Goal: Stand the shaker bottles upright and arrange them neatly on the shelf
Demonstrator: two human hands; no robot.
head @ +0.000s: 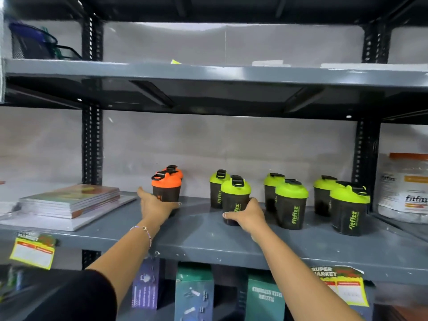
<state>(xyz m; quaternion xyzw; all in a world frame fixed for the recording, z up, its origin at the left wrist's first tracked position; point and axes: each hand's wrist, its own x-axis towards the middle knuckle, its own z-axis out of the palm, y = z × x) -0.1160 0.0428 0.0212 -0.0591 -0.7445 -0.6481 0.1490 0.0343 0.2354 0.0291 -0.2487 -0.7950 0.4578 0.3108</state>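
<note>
Each hand grips an upright front bottle near the shelf edge.

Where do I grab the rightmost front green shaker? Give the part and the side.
Take the front right shaker around its dark body, below the green lid, coming from the front. It stands upright at the shelf's front, another shaker is close behind, and the domed lid would offer a poorer grip.

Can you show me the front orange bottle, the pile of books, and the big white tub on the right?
Front orange bottle (166, 181): head view, on its orange lid.
Pile of books (74, 200): head view, on the top cover.
White tub (407, 191): head view, on its label.
</note>
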